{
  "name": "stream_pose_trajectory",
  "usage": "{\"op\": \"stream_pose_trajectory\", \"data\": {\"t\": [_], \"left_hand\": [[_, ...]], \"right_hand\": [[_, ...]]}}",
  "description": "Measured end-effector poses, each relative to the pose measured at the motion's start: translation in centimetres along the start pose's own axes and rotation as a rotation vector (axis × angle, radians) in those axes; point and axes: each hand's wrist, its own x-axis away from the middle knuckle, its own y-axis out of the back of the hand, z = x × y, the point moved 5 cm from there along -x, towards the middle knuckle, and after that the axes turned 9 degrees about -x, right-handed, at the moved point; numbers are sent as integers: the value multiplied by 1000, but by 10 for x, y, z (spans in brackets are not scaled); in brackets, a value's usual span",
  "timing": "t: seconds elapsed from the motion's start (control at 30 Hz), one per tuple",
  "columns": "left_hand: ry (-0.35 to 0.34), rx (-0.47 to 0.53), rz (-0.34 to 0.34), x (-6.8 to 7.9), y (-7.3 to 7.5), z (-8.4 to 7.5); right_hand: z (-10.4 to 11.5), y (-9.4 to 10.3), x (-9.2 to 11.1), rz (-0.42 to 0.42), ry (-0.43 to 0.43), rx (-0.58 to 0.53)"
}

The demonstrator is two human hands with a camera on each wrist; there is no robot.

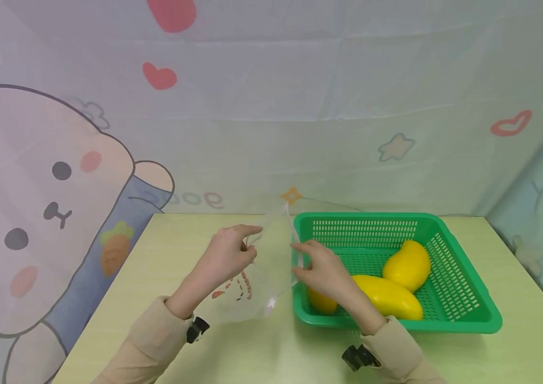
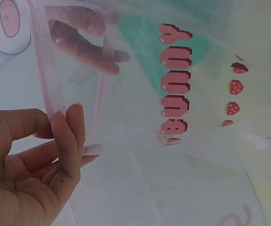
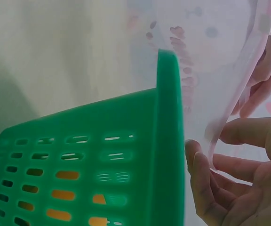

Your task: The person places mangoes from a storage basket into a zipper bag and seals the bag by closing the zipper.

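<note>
1. Your sleeved forearms (image 1: 149,341) extend over the tabletop (image 1: 295,357).
2. Between your hands, at the left side of the green basket (image 1: 468,277), is a clear plastic bag (image 1: 259,282), its pink-edged mouth held wide, with pink lettering (image 2: 175,80) and small strawberries (image 2: 234,87) printed on it.
3. Your left hand (image 1: 228,250) pinches one edge of that mouth; your right hand (image 1: 324,269) pinches the opposite edge.

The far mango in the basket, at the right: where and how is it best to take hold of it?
Probably from above, across its rounded middle. The mango lies uncovered in the open basket, whose walls, and another mango close on its near side, would likely hinder a low approach.
</note>
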Motion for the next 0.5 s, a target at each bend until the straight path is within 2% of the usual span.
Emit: {"op": "stream_pose_trajectory", "data": {"t": [0.2,0.5], "left_hand": [[16,32,17,-2,-1,1],[6,35,9,-3,-1,1]], "right_hand": [[3,0,0,5,24,10],[5,3,2,21,73,37]]}}
